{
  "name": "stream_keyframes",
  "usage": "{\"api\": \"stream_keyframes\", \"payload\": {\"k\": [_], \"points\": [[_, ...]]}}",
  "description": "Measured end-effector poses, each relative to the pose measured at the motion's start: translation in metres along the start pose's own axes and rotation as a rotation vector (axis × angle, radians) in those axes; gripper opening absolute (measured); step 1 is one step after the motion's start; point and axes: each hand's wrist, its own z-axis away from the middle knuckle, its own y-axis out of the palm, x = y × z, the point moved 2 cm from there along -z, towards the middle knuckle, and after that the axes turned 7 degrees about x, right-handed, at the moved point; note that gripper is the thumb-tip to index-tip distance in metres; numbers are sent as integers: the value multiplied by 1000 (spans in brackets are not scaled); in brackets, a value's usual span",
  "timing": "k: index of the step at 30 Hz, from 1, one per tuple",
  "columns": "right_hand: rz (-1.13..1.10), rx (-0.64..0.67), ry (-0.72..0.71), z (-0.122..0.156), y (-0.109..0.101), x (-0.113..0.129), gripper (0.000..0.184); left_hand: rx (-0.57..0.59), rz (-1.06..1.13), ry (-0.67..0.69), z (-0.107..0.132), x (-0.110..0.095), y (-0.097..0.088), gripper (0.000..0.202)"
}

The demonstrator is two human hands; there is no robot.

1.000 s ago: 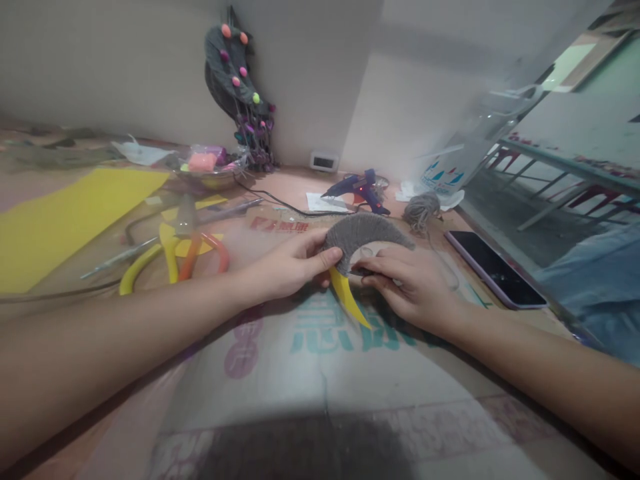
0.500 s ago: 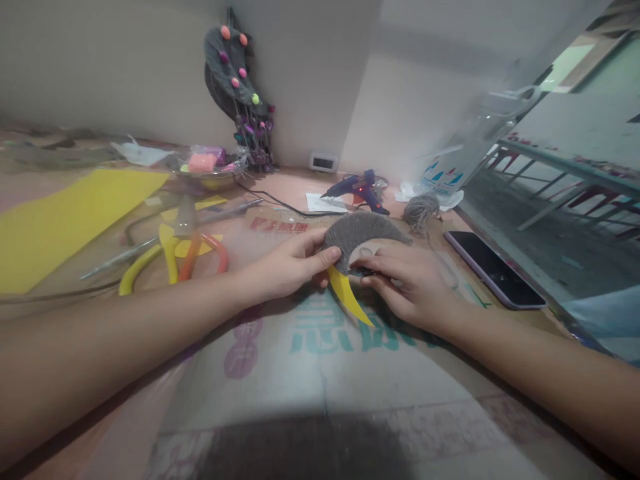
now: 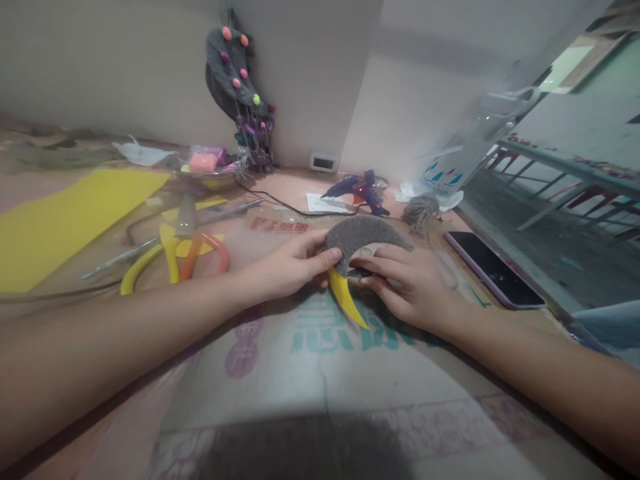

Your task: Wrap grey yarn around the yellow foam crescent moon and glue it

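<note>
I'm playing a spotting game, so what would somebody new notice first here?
Probably the crescent in the middle, wrapped in grey strands except for its bare yellow lower tip, held by the left hand with the right hand at its inner curve. Next might come the big grey shape with colourful dots by the back wall. The bright yellow sheet at the picture's left likely catches the eye too.
</note>
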Motion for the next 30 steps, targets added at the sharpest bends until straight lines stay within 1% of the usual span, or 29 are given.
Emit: {"api": "stream_keyframes", "payload": {"k": [5, 12, 19, 24, 30], "points": [[-52, 11, 12, 1, 1, 0, 26, 1, 2, -13, 1, 0, 0, 24], [-100, 19, 32, 1, 4, -1, 24, -1, -13, 14, 0, 1, 0, 21], [-57, 9, 25, 1, 4, -1, 22, 13, -24, 22, -2, 0, 0, 23], [-101, 10, 72, 2, 3, -3, 21, 19, -35, 17, 0, -1, 0, 27], [-89, 10, 76, 2, 3, -3, 22, -5, -36, 0, 0, -3, 1, 26]]}}
